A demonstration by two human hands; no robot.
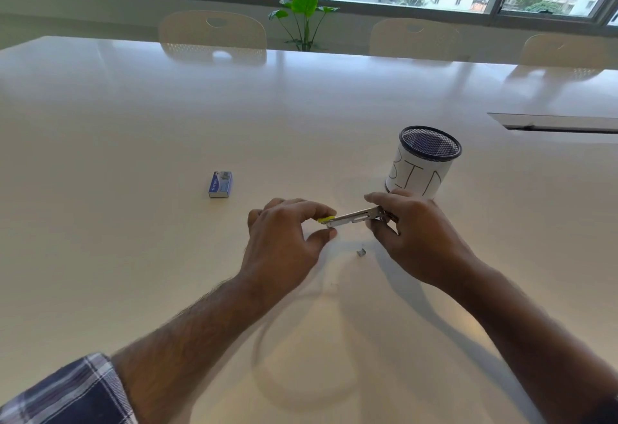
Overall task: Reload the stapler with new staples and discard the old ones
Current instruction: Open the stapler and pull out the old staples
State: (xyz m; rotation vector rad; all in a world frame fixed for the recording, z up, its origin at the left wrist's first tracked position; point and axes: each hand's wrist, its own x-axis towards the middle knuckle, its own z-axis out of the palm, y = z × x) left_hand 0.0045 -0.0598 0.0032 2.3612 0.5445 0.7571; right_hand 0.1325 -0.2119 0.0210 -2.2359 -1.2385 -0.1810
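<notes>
A small metal stapler [356, 217] with a yellow part at its left end is held just above the white table [133, 122]. My left hand [284, 243] pinches its left end between thumb and fingers. My right hand [411, 233] grips its right end. A short strip of loose staples [361, 251] lies on the table just below the stapler. A blue staple box [220, 184] lies shut on the table to the left. A black mesh cup [424, 163] wrapped in paper marked "BIN" stands behind my right hand.
A cable slot [555, 122] is cut into the table at the far right. Three pale chairs [214, 34] stand along the far edge, with a green plant [304, 15] between them under the windows.
</notes>
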